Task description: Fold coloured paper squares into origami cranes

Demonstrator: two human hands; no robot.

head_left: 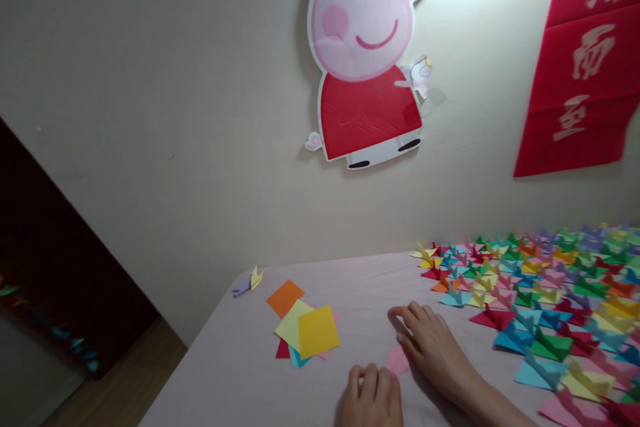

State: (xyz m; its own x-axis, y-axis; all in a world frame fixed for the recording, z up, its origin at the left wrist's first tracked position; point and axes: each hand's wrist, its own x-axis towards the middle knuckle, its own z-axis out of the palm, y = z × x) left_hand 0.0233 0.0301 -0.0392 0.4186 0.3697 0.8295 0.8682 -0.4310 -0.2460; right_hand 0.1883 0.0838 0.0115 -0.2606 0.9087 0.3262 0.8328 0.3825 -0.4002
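Note:
A small piece of pink paper [398, 360] lies flat on the table between my hands. My left hand [374, 395] rests at the bottom edge of the view with its fingers curled down beside the paper's lower left edge. Its fingertips are hidden, so I cannot make out what they hold, if anything. Reaching in from the lower right, my right hand [436, 345] is laid on the table with index finger and thumb apart. Its thumb is close to the pink paper's upper edge, and nothing shows between its fingers. Left of the hands is a loose pile of square papers, topped by a yellow sheet [319, 332].
Rows of folded paper cranes [543, 317] in many colours cover the table's right side. An orange sheet [285, 297] lies behind the pile. Two folded pieces, one pale yellow [257, 278] and one purple [242, 289], sit by the table's far left corner. A wall stands behind.

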